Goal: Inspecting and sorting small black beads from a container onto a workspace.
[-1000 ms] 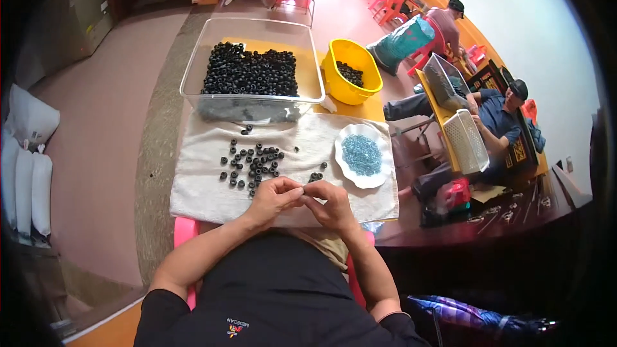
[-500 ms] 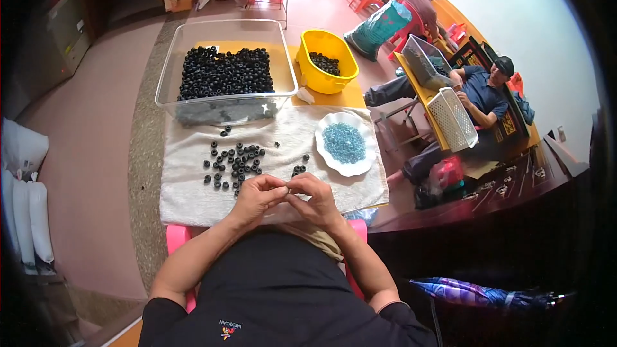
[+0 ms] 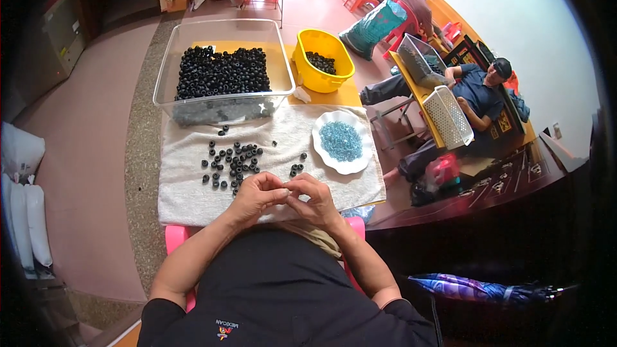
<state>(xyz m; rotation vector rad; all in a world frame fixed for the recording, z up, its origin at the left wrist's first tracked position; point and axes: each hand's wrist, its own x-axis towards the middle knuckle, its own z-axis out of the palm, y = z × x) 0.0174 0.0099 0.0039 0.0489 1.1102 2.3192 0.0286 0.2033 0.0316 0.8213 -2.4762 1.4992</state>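
My left hand [image 3: 257, 195] and my right hand [image 3: 313, 200] meet over the near edge of the cloth, fingertips pinched together. Whatever they pinch is too small and too covered to make out. Just beyond my left hand lies a loose group of small black ring-shaped parts [image 3: 236, 160]. A few more black parts [image 3: 296, 168] sit just past my right hand. Farther right, a white scalloped plate [image 3: 319, 147] holds a heap of tiny clear-blue pieces [image 3: 341, 141].
A pale cloth [image 3: 186, 200] covers the near table. Behind stand a clear plastic bin [image 3: 286, 58] of black parts and a yellow tub [image 3: 346, 58] holding more. At right, a co-worker [image 3: 482, 93] sits by a white perforated basket [image 3: 448, 119]. A folded umbrella [image 3: 475, 288] lies lower right.
The whole view has shifted slightly. My hands stay pinched together in nearly the same place, and the parts on the cloth look unchanged.
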